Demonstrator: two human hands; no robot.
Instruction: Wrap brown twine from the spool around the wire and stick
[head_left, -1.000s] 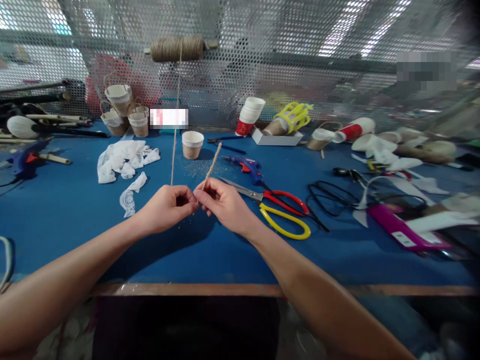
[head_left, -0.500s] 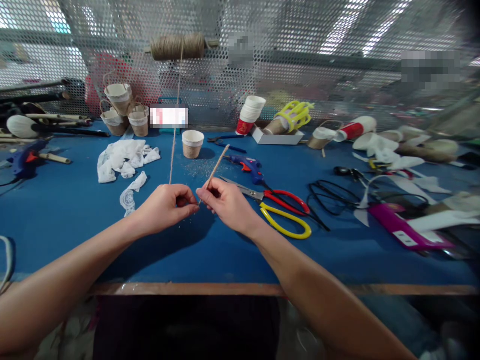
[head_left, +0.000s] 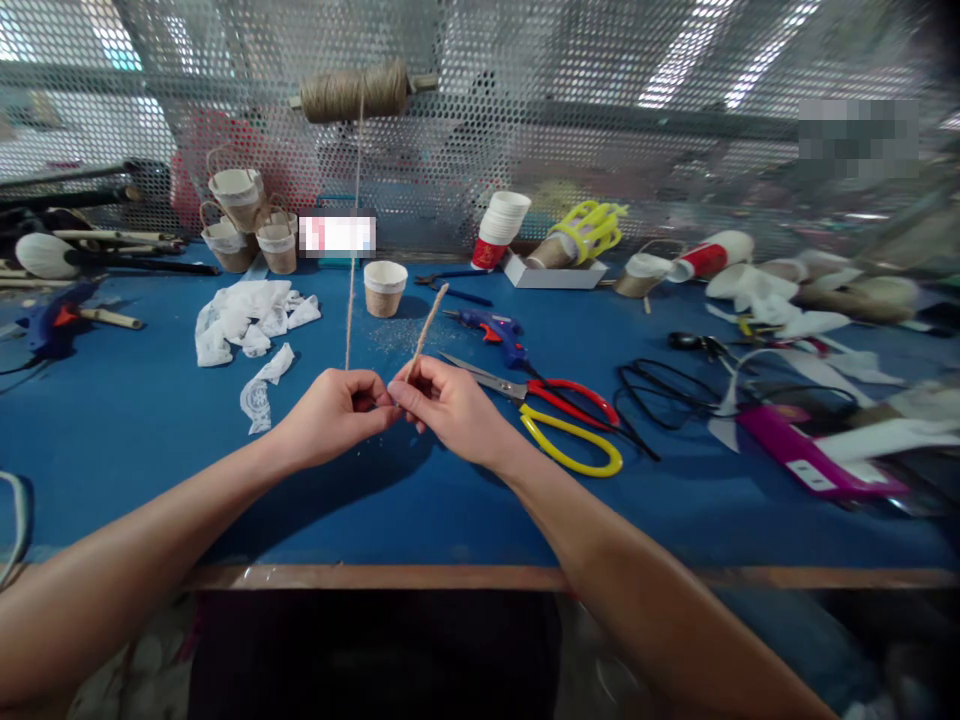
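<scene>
A strand of jute twine point(head_left: 350, 320) runs down from a spool point(head_left: 352, 92) to my left hand point(head_left: 341, 410), whose fingers are pinched on it. My right hand point(head_left: 442, 400) is closed around a thicker, twisted length of twine point(head_left: 430, 322), its free end pointing up and slightly right. Both sets of fingertips meet above the blue tabletop; what lies between them is mostly hidden. Beyond the hands stands a small burlap-covered cup point(head_left: 385, 290) with a white rim. Scissors point(head_left: 517, 390) with red and yellow handles lie beside my right hand.
White lace point(head_left: 251, 310) is heaped at left, near several handled burlap cups point(head_left: 236, 200). A blue glue gun point(head_left: 499, 332), pliers point(head_left: 457, 285) and stacked paper cups point(head_left: 501, 230) sit behind. Cables and a purple box point(head_left: 810, 450) occupy the right. Perforated metal rises at the back.
The twisted twine in my right hand has shifted slightly left and now looks a little bent. My right hand has edged left against the left fingertips; the hanging strand leans slightly less.
</scene>
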